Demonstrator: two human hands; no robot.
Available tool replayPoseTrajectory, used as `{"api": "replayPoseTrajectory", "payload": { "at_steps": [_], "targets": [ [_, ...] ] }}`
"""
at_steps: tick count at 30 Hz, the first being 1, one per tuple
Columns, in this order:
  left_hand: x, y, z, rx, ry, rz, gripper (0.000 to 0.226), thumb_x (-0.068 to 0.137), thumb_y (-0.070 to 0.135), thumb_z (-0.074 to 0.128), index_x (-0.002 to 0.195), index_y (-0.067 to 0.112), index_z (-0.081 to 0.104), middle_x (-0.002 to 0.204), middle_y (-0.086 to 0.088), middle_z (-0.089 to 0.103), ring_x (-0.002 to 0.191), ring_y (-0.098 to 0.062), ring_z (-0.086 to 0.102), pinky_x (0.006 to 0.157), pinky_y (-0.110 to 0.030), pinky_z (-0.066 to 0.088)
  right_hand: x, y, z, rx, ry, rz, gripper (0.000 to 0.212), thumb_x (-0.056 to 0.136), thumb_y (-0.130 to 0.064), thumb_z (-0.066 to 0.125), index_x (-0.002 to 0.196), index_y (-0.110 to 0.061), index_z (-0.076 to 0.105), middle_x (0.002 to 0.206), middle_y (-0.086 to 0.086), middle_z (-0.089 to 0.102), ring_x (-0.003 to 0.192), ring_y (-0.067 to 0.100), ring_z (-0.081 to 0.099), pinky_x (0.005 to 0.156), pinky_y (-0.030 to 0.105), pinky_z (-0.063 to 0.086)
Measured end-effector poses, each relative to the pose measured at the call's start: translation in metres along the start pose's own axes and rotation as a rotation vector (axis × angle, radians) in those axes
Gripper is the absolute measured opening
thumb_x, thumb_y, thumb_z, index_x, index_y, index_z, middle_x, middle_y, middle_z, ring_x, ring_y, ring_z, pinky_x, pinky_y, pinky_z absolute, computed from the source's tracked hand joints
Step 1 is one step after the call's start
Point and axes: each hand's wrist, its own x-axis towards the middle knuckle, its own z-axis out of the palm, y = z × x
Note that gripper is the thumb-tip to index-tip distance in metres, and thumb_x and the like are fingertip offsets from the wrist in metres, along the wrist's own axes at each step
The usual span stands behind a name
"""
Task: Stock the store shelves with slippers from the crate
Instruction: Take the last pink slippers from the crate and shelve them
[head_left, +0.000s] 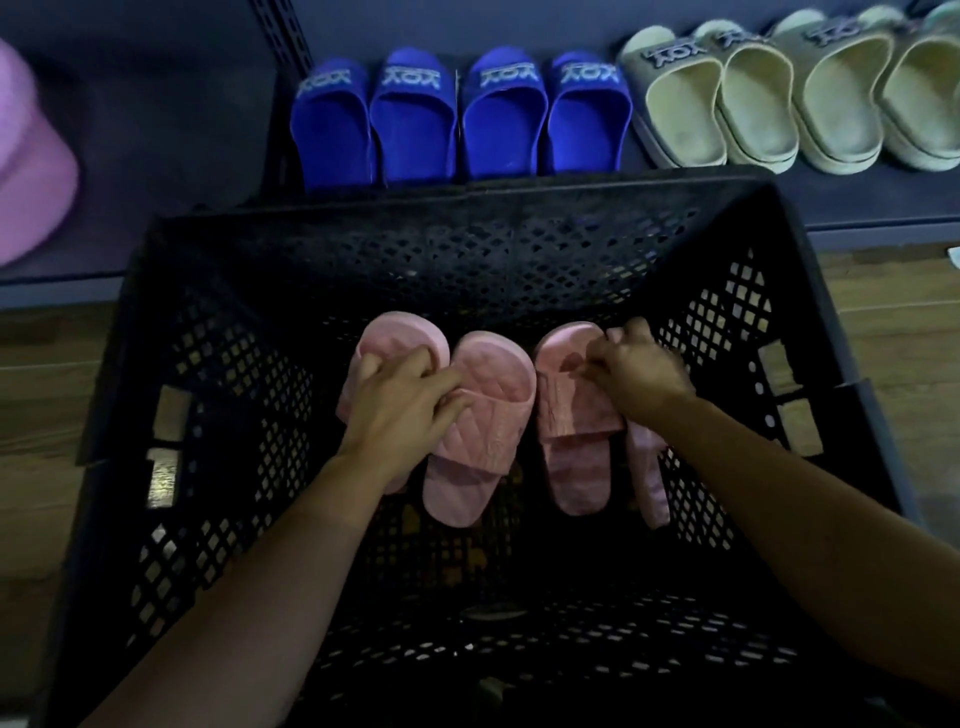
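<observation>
"Forearms first, both reaching down into the black crate (467, 200). What are the hands doing?"

"Left hand (400, 400) has its fingers curled over one pair of pink slippers (478, 415). Right hand (636, 376) pinches the second pair (571, 431) together, low inside the crate."

"So this is the pick-up?"

"Looks so. Next, I'd guess, comes a lift clear of the rim, then onto the shelf (156, 156), somewhere by the blue slippers (457, 119) and cream slippers (779, 104)."

"XOX" on straps of blue slippers (501, 130), ditto beige slippers (758, 104)
</observation>
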Motion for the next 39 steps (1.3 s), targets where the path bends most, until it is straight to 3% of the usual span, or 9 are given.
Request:
{"api": "replayPoseTrajectory", "payload": {
  "at_steps": [4,8,15,18,22,28,34,36,39],
  "targets": [
    [0.002,0.006,0.01,-0.034,0.05,-0.074,0.023,0.083,0.048,0.053,0.085,0.029,0.065,0.078,0.001,0.054,0.072,-0.021,0.058,0.068,-0.035,0.028,-0.002,-0.004,0.014,0.132,0.133,-0.067,0.022,0.087,-0.042,0.058,0.105,-0.032,0.067,0.153,-0.002,0.021,0.112,0.028,0.054,0.096,0.044,0.04],
    [0.004,0.007,0.013,-0.076,0.063,-0.113,0.028,0.081,0.054,0.05,0.087,0.031,0.066,0.08,0.005,0.058,0.078,-0.018,0.059,0.073,-0.036,0.03,0.001,-0.001,0.024,0.151,0.147,-0.126,0.025,0.089,-0.039,0.057,0.11,-0.03,0.067,0.149,-0.009,0.034,0.125,0.019,0.047,0.098,0.038,0.028],
    [0.007,0.011,0.014,-0.088,0.054,-0.121,0.015,0.085,0.045,0.059,0.09,0.033,0.066,0.087,0.008,0.058,0.08,-0.017,0.058,0.072,-0.031,0.011,0.002,0.006,0.024,0.085,0.107,-0.18,0.035,0.085,-0.052,0.058,0.102,-0.022,0.065,0.141,0.002,0.035,0.107,0.024,0.056,0.086,0.034,0.043],
    [0.005,0.008,0.012,-0.118,0.099,-0.129,0.018,0.089,0.044,0.052,0.087,0.032,0.066,0.082,0.009,0.056,0.075,-0.014,0.056,0.073,-0.033,0.015,0.002,0.004,0.018,0.091,0.078,-0.183,0.042,0.078,-0.057,0.062,0.1,-0.021,0.065,0.14,0.002,0.035,0.1,0.025,0.058,0.075,0.03,0.047],
    [0.001,0.008,0.009,-0.156,0.165,-0.198,0.026,0.09,0.043,0.046,0.082,0.03,0.066,0.078,0.009,0.057,0.072,-0.014,0.056,0.074,-0.036,0.024,-0.004,-0.007,0.018,0.017,0.078,-0.302,0.046,0.082,-0.056,0.059,0.113,-0.022,0.061,0.15,0.003,0.03,0.109,0.031,0.057,0.082,0.035,0.048],
    [0.011,0.008,0.01,-0.089,0.115,-0.243,0.025,0.086,0.044,0.056,0.068,0.027,0.062,0.076,0.008,0.055,0.066,-0.015,0.054,0.073,-0.033,0.018,-0.002,-0.026,0.019,-0.042,0.019,-0.369,0.042,0.084,-0.052,0.058,0.112,-0.021,0.064,0.139,0.005,0.038,0.098,0.028,0.06,0.075,0.031,0.046],
    [0.008,-0.015,0.0,-0.156,-0.011,-0.169,0.019,0.093,0.043,0.046,0.099,0.036,0.062,0.098,0.013,0.052,0.093,-0.012,0.053,0.073,-0.034,0.017,0.001,-0.015,0.017,0.065,0.012,-0.37,0.037,0.079,-0.049,0.066,0.106,-0.024,0.067,0.132,0.004,0.044,0.101,0.026,0.058,0.075,0.032,0.047],
    [0.004,-0.019,-0.005,-0.248,-0.012,-0.185,0.013,0.091,0.038,0.05,0.104,0.035,0.052,0.1,0.015,0.054,0.095,-0.012,0.055,0.075,-0.036,0.024,0.0,-0.013,0.017,0.076,0.026,-0.366,0.041,0.08,-0.045,0.066,0.114,-0.025,0.057,0.128,0.002,0.045,0.099,0.028,0.059,0.072,0.035,0.049],
    [0.003,-0.018,-0.017,-0.359,-0.049,-0.218,0.036,0.087,0.03,0.058,0.119,0.033,0.04,0.095,0.016,0.054,0.091,-0.017,0.057,0.08,-0.037,0.027,-0.005,-0.015,0.014,0.156,0.099,-0.372,0.028,0.085,-0.031,0.059,0.105,-0.028,0.039,0.111,0.0,0.05,0.083,0.032,0.06,0.061,0.034,0.045]
  ]
}}
